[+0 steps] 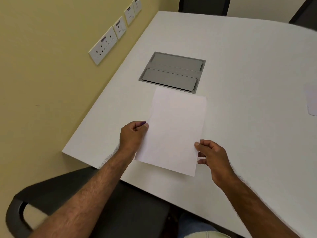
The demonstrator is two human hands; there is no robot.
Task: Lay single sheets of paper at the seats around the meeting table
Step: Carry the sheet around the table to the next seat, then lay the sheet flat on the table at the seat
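Note:
A single white sheet of paper [173,129] lies lengthwise on the white meeting table [248,69], close to the near edge. My left hand [133,136] pinches the sheet's left edge between thumb and fingers. At the sheet's lower right edge, my right hand [211,156] grips it with the thumb on top. A second sheet [312,102] shows partly at the right border of the view, flat on the table.
A grey flip-lid cable box [172,72] is set into the table just beyond the sheet. A dark chair [72,200] stands under the near table edge. Wall sockets [103,45] line the yellow wall to the left. More dark chairs [204,5] stand at the far side.

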